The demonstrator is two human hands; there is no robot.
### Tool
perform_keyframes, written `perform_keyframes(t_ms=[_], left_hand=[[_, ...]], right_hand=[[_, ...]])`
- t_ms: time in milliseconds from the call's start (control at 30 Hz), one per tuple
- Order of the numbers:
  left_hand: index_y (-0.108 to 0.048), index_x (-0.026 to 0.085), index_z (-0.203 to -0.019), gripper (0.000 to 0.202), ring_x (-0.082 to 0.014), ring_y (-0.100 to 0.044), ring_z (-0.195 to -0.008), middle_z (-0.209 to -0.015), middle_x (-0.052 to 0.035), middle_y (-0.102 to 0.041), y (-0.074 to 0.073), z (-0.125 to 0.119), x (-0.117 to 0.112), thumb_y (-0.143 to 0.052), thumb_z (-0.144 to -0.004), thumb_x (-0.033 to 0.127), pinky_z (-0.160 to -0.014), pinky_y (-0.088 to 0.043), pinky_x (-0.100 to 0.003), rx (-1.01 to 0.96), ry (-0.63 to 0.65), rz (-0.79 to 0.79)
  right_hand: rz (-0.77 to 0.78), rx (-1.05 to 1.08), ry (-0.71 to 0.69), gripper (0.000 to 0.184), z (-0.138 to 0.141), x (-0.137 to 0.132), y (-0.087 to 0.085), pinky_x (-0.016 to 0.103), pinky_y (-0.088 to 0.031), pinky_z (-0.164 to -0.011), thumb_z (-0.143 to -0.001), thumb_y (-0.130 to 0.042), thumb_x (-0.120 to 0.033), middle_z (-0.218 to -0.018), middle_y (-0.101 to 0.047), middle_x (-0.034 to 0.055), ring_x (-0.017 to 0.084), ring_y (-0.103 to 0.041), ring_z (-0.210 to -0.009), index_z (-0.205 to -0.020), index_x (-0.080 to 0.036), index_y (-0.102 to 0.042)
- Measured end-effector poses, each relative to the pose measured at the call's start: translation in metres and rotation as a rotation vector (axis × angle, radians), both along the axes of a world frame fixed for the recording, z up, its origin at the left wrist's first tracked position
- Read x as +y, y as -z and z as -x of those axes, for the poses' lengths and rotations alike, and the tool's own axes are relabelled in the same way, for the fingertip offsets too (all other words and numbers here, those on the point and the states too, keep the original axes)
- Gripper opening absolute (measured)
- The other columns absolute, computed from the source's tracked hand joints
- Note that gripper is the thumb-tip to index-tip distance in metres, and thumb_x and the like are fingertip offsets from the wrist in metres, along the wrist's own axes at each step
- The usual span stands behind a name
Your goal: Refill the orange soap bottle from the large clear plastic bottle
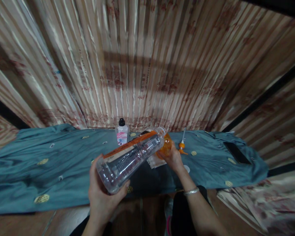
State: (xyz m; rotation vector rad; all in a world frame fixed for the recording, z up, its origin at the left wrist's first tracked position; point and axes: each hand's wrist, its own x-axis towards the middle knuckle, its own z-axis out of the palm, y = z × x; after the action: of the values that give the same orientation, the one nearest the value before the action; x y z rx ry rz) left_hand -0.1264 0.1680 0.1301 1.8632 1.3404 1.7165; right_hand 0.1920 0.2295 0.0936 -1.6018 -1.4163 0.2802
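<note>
My left hand [104, 196] is closed around the base of a large clear plastic bottle [132, 160], which has an orange and white label. The bottle is tilted, its neck pointing up and to the right. At that neck, my right hand [173, 157] grips an orange translucent bottle [166, 146]. The two mouths are close together; whether they touch I cannot tell. Just right of my right hand, an orange pump dispenser [182, 146] with a clear tube lies on the cloth. A folded white cloth or tissue [156, 162] shows beneath the bottles, partly hidden.
A clear bottle with a black cap and pink label [122, 132] stands at the back. A dark phone-like slab [236, 152] lies at the right, and a white round piece [187, 168] near my right wrist. Teal patterned fabric [71, 164] covers the surface; a pleated curtain [147, 65] hangs behind.
</note>
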Motion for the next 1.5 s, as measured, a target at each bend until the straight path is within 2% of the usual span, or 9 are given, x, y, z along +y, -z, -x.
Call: perform_keyframes(t_ms=[167,267,367,533,733,1133,1500], left_hand=[[-0.048,0.023,-0.156,0.098,-0.0315,-0.064,-0.136,-0.148,-0.0126,-0.061,-0.0021,0.0004,-0.0009,-0.094,-0.07,0.034,-0.115,-0.053,-0.041,-0.007,0.001,0.0],[-0.05,0.022,-0.155,0.099,-0.0322,-0.066,-0.132,-0.147,-0.0126,-0.062,-0.0018,-0.0002,-0.0006,-0.095,-0.068,0.034,-0.113,-0.056,-0.042,-0.036,0.006,0.025],[-0.05,0.022,-0.154,0.1,-0.0333,-0.064,-0.135,-0.148,-0.0133,-0.061,0.0005,-0.0003,0.0,-0.096,-0.066,0.035,-0.116,-0.053,-0.044,-0.059,0.006,0.036],[-0.05,0.022,-0.154,0.1,-0.0337,-0.063,-0.138,-0.149,-0.0139,-0.06,0.002,0.0003,-0.0002,-0.096,-0.067,0.035,-0.119,-0.051,-0.045,-0.071,0.014,0.055],[-0.049,0.021,-0.155,0.099,-0.0333,-0.063,-0.137,-0.149,-0.0141,-0.06,0.001,0.0008,-0.0019,-0.095,-0.068,0.036,-0.118,-0.052,-0.044,-0.048,-0.005,0.041],[-0.046,0.023,-0.157,0.099,-0.0327,-0.064,-0.136,-0.15,-0.0138,-0.059,0.0008,0.0002,0.0,-0.094,-0.071,0.035,-0.115,-0.054,-0.043,-0.013,0.004,0.019],[-0.05,0.02,-0.152,0.098,-0.0329,-0.063,-0.137,-0.148,-0.0158,-0.059,-0.0014,-0.0025,-0.0021,-0.095,-0.067,0.036,-0.118,-0.052,-0.047,-0.097,0.0,0.084]], right_hand=[[0.036,-0.025,0.007,0.078,-0.0018,0.0002,0.0009,0.049,-0.067,-0.087,-0.074,-0.078,-0.05,-0.12,-0.081,0.0158,0.037,-0.081,-0.105,-0.142,-0.019,-0.056],[0.031,-0.041,0.007,0.078,-0.003,0.0006,0.002,0.047,-0.067,-0.087,-0.075,-0.078,-0.052,-0.121,-0.081,0.0159,0.036,-0.081,-0.105,-0.142,-0.019,-0.056],[0.026,-0.06,0.012,0.075,-0.0035,0.0013,0.0037,0.046,-0.067,-0.086,-0.076,-0.078,-0.049,-0.12,-0.081,0.0149,0.035,-0.081,-0.104,-0.142,-0.02,-0.057],[-0.007,-0.067,0.012,0.074,-0.0028,0.0013,0.0029,0.049,-0.067,-0.087,-0.077,-0.076,-0.048,-0.123,-0.079,0.0163,0.036,-0.08,-0.106,-0.142,-0.018,-0.056],[0.027,-0.047,0.008,0.076,-0.0028,0.0005,0.0016,0.051,-0.067,-0.088,-0.076,-0.077,-0.049,-0.122,-0.079,0.0173,0.037,-0.08,-0.106,-0.142,-0.016,-0.056],[0.045,-0.033,-0.003,0.074,-0.0056,0.0008,0.0025,0.048,-0.068,-0.085,-0.076,-0.079,-0.048,-0.117,-0.081,0.0127,0.035,-0.081,-0.102,-0.141,-0.022,-0.056],[0.066,0.001,-0.016,0.074,-0.0051,-0.0001,0.0015,0.053,-0.067,-0.091,-0.077,-0.08,-0.046,-0.122,-0.08,0.0111,0.037,-0.08,-0.108,-0.143,-0.024,-0.055]])
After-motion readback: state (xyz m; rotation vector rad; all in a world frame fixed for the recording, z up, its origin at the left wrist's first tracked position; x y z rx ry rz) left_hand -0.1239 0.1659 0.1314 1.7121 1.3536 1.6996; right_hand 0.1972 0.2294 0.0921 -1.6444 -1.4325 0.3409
